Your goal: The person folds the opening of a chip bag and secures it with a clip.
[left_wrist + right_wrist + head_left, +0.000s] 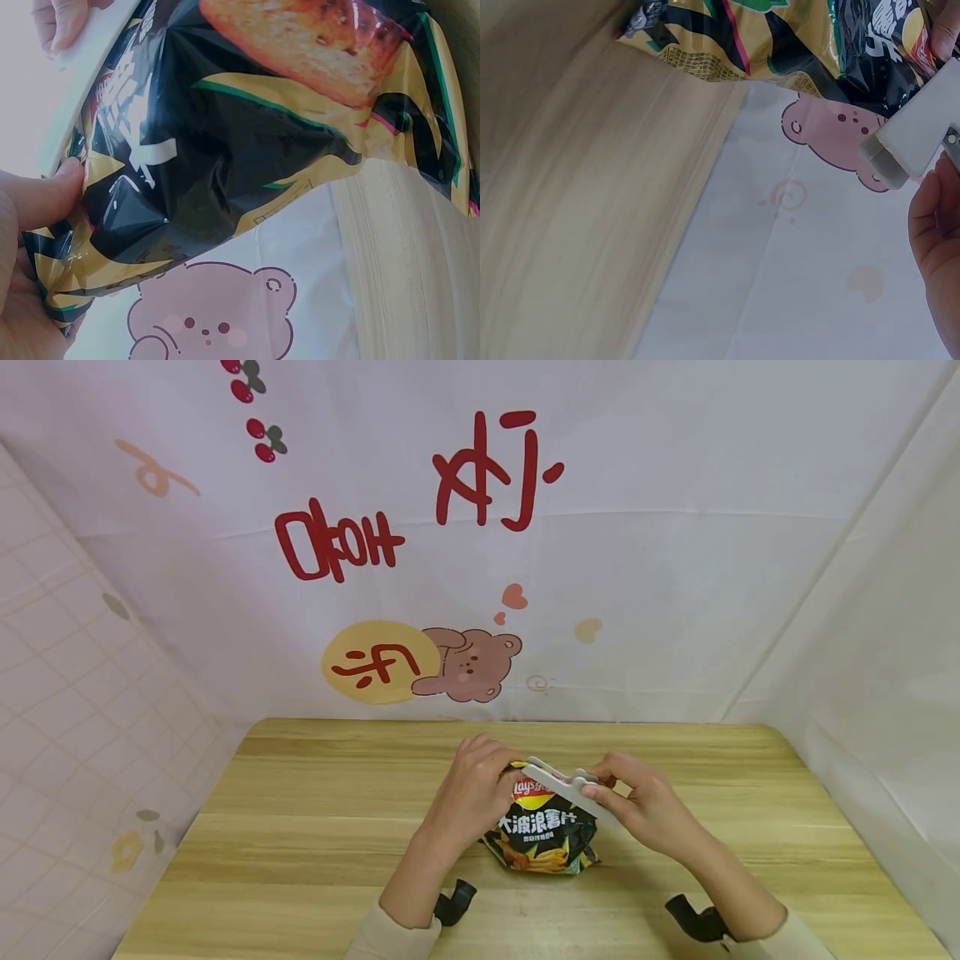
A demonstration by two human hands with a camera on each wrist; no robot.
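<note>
A black and yellow chip bag (542,831) stands on the table with its top end raised between the two hands. The left hand (477,785) pinches the bag's upper left corner; in the left wrist view its thumb (52,195) presses on the glossy film. A white bag clip (573,789) lies slantwise along the bag's top edge. The right hand (648,802) grips the clip at its hinge, thumb below and fingers above. In the right wrist view the clip's broad white end (919,127) sticks out past the bag.
The wooden table (315,827) runs back to a white printed cloth (637,568) with red characters and a bear. Black curved pieces sit by each wrist, one by the left (455,903) and one by the right (696,920).
</note>
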